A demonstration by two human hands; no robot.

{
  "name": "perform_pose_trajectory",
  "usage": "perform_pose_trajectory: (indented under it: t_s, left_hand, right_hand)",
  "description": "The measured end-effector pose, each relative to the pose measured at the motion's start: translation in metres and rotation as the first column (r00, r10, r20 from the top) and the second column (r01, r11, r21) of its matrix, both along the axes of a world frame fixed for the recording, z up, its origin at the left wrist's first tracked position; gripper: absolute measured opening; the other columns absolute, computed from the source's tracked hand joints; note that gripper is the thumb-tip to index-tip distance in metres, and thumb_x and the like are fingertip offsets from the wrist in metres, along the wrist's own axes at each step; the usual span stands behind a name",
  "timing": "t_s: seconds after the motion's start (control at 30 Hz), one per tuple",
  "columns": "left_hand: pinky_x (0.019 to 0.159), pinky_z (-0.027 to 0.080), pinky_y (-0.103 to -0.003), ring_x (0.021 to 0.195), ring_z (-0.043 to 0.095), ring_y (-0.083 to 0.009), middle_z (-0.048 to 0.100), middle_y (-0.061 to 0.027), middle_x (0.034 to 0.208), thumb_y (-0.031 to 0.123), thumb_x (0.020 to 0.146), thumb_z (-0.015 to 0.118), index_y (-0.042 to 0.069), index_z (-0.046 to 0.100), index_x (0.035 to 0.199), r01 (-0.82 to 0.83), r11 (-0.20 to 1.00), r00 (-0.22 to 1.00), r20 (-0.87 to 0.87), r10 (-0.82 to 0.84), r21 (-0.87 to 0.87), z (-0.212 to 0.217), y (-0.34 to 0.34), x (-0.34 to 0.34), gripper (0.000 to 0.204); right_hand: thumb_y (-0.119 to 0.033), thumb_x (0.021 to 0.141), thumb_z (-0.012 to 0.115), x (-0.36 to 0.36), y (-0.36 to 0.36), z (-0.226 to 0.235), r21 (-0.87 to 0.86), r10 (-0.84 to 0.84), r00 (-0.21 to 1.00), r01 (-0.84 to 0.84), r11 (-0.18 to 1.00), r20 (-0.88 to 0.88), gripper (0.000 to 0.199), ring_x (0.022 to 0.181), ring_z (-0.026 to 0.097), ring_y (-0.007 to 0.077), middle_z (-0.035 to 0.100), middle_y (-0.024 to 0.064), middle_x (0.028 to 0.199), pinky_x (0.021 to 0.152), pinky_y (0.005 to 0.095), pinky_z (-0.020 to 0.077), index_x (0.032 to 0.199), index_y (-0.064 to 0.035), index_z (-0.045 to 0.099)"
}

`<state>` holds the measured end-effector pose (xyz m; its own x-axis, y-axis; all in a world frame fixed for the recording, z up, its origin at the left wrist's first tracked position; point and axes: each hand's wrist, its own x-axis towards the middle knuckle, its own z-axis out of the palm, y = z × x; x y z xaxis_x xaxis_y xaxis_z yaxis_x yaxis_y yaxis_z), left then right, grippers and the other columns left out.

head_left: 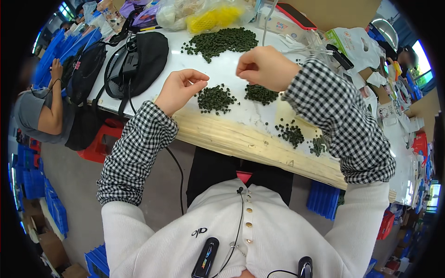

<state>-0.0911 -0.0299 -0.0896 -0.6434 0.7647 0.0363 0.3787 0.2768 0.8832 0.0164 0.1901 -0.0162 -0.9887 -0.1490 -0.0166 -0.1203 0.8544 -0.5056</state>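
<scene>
My left hand (181, 91) hovers over the white table top, thumb and index finger brought together in a pinch. Whatever is between those fingertips is too small to make out. To its right, my right hand (269, 68) is also raised, its fingers curled in against the thumb, hiding anything in them. Small dark green pieces lie below in a pile (216, 99) beside my left hand and in another pile (261, 94) under my right hand. A larger heap (227, 41) of such pieces spreads farther back. Two smaller groups, a dark cluster (292, 134) and a greener cluster (318, 146), lie near the right front.
A black bag (148, 60) occupies the table's left, its cable (178, 171) hanging down. Plastic bags (213, 18), a red-edged phone (296, 16) and a white package (357, 44) stand behind. Pale wood (232, 139) edges the front. Another person (41, 106) sits at far left.
</scene>
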Motion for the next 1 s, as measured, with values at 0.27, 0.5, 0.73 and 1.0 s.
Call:
perform_pose_trajectory:
  t_s: [0.27,0.5,0.73,1.0]
  left_hand:
    - [0.067,0.047,-0.023,0.072,0.056,-0.0089,0.065,-0.0050,0.084,0.012,0.084,0.064,-0.001,0.066,0.098,0.234,0.970,0.937,-0.252,-0.243,-0.063,0.040,0.058,0.011,0.019]
    - [0.077,0.052,-0.030,0.085,0.065,-0.0207,0.068,-0.0119,0.090,0.016,0.076,0.071,0.001,0.068,0.096,0.403,0.858,0.786,-0.360,-0.503,-0.320,0.033,0.185,0.002,0.025]
    - [0.076,0.052,-0.030,0.085,0.064,-0.0203,0.065,-0.0106,0.090,0.019,0.068,0.079,0.002,0.065,0.099,0.403,0.806,0.751,-0.347,-0.562,-0.434,0.009,0.264,-0.004,0.037]
    - [0.077,0.051,-0.032,0.087,0.061,-0.0231,0.058,-0.0148,0.101,0.030,0.059,0.085,0.002,0.059,0.108,0.334,0.836,0.756,-0.406,-0.513,-0.436,-0.014,0.282,-0.004,0.062]
  right_hand:
    - [-0.007,0.082,0.064,0.056,0.150,0.004,0.130,-0.430,0.892,0.414,0.901,0.139,0.014,0.061,0.059,0.0106,0.064,0.0074,0.071,0.059,0.0245,0.0502,0.088,0.0051,0.064]
    - [-0.009,0.072,0.072,0.058,0.186,-0.050,0.238,-0.441,0.887,0.403,0.884,0.134,0.020,0.065,0.062,0.0146,0.066,0.0093,0.075,0.057,0.0265,0.0507,0.087,0.0037,0.065]
    - [-0.007,0.067,0.072,0.048,0.197,-0.076,0.063,-0.435,0.898,0.431,0.900,0.063,0.013,0.065,0.065,0.0209,0.066,0.0104,0.069,0.064,0.0312,0.0521,0.078,-0.0015,0.068]
    - [0.003,0.077,0.056,0.045,0.213,-0.087,0.128,-0.348,0.909,0.382,0.915,-0.229,0.021,0.093,0.060,0.0292,0.061,0.0162,0.101,0.081,0.0345,0.0484,0.097,-0.0007,0.064]
